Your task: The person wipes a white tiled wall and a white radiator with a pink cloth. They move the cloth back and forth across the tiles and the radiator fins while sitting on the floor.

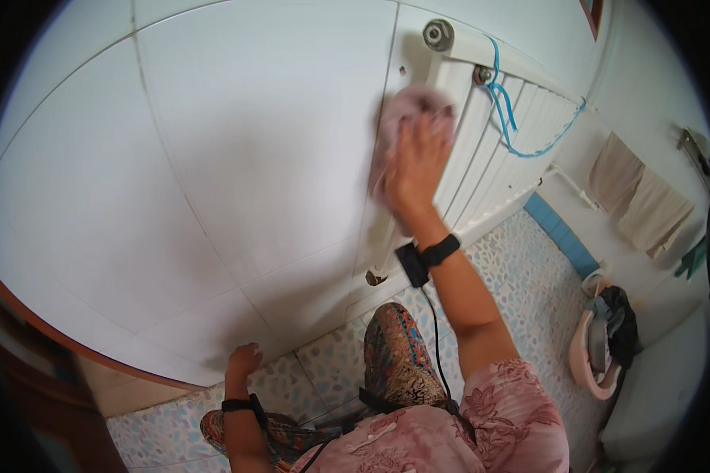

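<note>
My right hand [417, 162] is spread over a dusty-pink cloth [417, 100], which lies against the white tiled wall [260, 130] close to the left end of the radiator. Hand and cloth are slightly blurred. Lower and to the left, my left hand [245, 359] hangs near the foot of the wall with its fingers curled. Nothing shows in it, but the inside of the palm is hidden. Beside the cloth is the white radiator [491, 130], with a light-blue cord [529, 155] tied around its upper part.
Patterned tiles cover the floor [325, 378]. Two beige cloths [639, 189] hang on the right wall. Below them, a pink basin [586, 366] holds dark fabric and a grey item. A brown curved edge [89, 349] borders the wall at left. A black cable [438, 331] runs from my right wrist.
</note>
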A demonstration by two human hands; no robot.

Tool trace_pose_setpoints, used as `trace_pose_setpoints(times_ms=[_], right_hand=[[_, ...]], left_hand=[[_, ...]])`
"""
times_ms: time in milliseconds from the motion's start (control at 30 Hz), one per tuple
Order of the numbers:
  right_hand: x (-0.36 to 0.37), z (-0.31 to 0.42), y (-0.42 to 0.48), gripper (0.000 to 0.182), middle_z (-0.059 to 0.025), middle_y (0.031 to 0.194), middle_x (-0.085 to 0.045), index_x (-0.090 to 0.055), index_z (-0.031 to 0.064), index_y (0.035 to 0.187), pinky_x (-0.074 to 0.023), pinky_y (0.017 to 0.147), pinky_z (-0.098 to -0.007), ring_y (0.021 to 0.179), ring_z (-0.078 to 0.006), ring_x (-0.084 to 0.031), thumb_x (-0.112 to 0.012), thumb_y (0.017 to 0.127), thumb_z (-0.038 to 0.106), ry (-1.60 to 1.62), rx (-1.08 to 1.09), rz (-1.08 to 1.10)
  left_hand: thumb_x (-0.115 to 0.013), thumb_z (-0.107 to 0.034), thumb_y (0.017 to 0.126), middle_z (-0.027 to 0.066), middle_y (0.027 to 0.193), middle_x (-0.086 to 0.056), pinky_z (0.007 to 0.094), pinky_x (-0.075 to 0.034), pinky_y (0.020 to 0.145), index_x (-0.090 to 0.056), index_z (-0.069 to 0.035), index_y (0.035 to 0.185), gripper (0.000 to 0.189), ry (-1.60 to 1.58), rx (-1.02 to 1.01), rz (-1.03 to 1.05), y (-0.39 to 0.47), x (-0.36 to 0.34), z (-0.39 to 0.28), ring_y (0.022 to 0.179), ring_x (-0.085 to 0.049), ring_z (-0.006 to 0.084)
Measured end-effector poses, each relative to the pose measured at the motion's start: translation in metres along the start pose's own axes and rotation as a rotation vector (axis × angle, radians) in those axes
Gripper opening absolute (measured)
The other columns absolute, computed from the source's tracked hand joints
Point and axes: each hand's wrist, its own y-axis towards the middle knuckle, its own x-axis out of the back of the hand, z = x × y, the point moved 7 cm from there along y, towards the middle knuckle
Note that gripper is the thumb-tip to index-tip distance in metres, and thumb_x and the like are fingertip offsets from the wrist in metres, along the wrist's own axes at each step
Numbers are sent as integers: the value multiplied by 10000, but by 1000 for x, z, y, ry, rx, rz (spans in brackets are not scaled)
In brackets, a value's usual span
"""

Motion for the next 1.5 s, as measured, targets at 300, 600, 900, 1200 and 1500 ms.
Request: trace_pose_setpoints(times_ms=[300, 600, 900, 1200, 1500], right_hand=[[3, -10, -115, 355, -182, 1211, -449, -497, -15, 1117, -243, 952, -461, 1152, -385, -362, -466, 765, 16, 361, -217, 56], [55, -173, -48, 454, -162, 1324, -300, -249, -9, 1306, -222, 999, -300, 1223, -242, -276, -342, 898, 166, 816, -915, -601], [0, -118, -120, 474, -246, 1291, -298, -368, -13, 1231, -157, 1002, -500, 1200, -412, -256, -425, 770, 75, 203, -512, 56], [-26, -131, -277, 511, -268, 1325, -244, -315, -35, 1267, -126, 1024, -467, 1241, -422, -191, -408, 772, 52, 284, -804, 178], [27, -200, 1, 484, -203, 1258, -344, -370, 22, 1233, -230, 928, -523, 1127, -378, -341, -437, 757, 78, 213, -319, -259]], left_hand=[[-539, -259, 755, 176, 917, -600, 397, -457, 753, -584, -45, 988, 320, -5, -35, -36, -33, 13, 7, 854, -564, 350], [-474, -34, 801, 149, 980, -573, 300, -429, 779, -545, 4, 1021, 234, -341, -271, -712, -45, 180, -77, 872, -549, 239], [-394, -190, 874, 138, 1207, -445, 450, -255, 940, -465, -30, 1155, 331, 386, -780, -1421, -52, 327, -297, 1142, -344, 329], [-367, -281, 873, 127, 1308, -365, 451, -201, 958, -481, -64, 1170, 385, 867, -531, -1602, -10, 326, -327, 1239, -233, 310], [-369, -264, 870, 135, 1306, -367, 439, -193, 976, -479, -41, 1162, 383, 890, -546, -1591, -10, 323, -330, 1241, -230, 316]])
